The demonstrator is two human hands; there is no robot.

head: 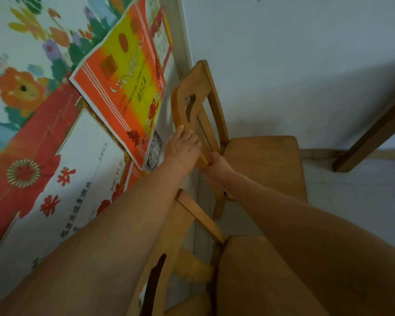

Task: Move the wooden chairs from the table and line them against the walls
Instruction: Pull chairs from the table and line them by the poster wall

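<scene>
**Layout.** The near chair fills the lower centre of the frame. Its backrest faces the poster wall on the left, and both forearms reach over it. The plain wall covers the upper right and meets the poster wall in a corner at top centre. The tiled floor shows at right.

**Task item.** The far chair stands at centre frame in that corner, in line behind the near chair. Its backrest is toward the poster wall and its seat is near the plain wall. It cannot be told whether the backrest touches the wall. A table leg slants across the upper right, apart from the chair.

**Grips.**
- The left grip lies over the lower end of the top rail. The fingers appear wrapped over its wall-side edge, though blur limits certainty.
- The right grip is closed round the same end of the rail, just beside the left.

**Step in hand (judged):** seating the far chair square against the wall.

1. Both grips share one end of the rail, so expect the chair to pivot. Move one grip toward the far end for even control.
2. Ease the backrest parallel to the wall.
3. Keep the rail off the posters to avoid tearing them.
4. Match the near chair's line.
</scene>
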